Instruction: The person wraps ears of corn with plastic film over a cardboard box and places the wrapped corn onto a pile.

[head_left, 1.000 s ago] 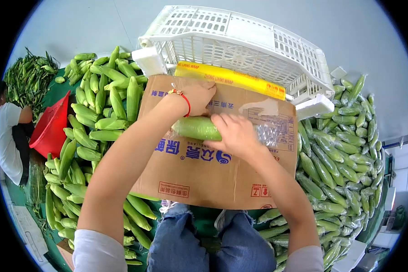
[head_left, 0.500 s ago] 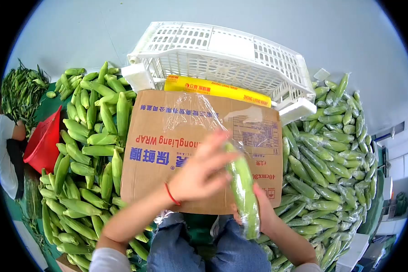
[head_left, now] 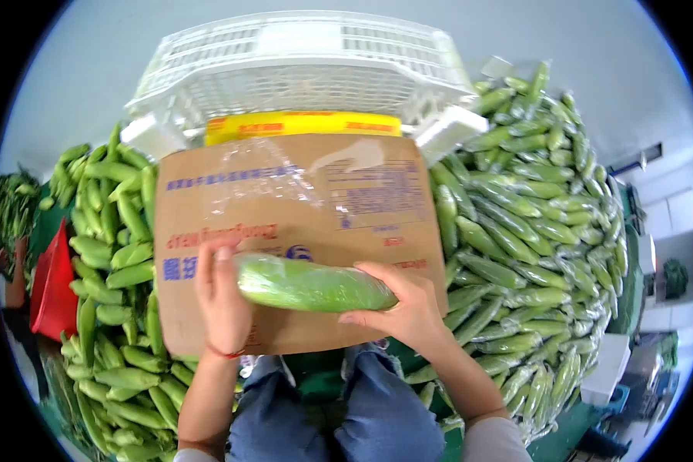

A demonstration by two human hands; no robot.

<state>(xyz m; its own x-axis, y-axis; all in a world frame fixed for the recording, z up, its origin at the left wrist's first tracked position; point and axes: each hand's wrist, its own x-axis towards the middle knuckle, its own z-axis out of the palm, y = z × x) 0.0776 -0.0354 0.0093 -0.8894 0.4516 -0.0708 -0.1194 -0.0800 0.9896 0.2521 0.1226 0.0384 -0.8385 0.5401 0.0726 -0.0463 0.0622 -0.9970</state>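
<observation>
A green ear of corn [head_left: 312,285] in clear plastic wrap lies crosswise between my hands, over the cardboard box [head_left: 285,181]. My right hand [head_left: 410,306] is closed round its right end, thumb below and fingers above. At the other end, my left hand [head_left: 225,296], with a red string on the wrist, has its fingers bent against the wrapped tip. Part of the left grip is hidden and slightly blurred. Behind the box's top lies a yellow roll of plastic wrap [head_left: 304,123], with loose film spread over the cardboard.
A white plastic crate [head_left: 300,81] stands behind the box. Unwrapped corn [head_left: 123,254] is piled on the left and wrapped corn [head_left: 523,223] on the right. A red bucket [head_left: 52,285] stands far left, near another person's arm [head_left: 17,269].
The corn has turned from nearly upright to crosswise and moved left. My left hand has come down from the film to its left end. The camera view has shifted right.
</observation>
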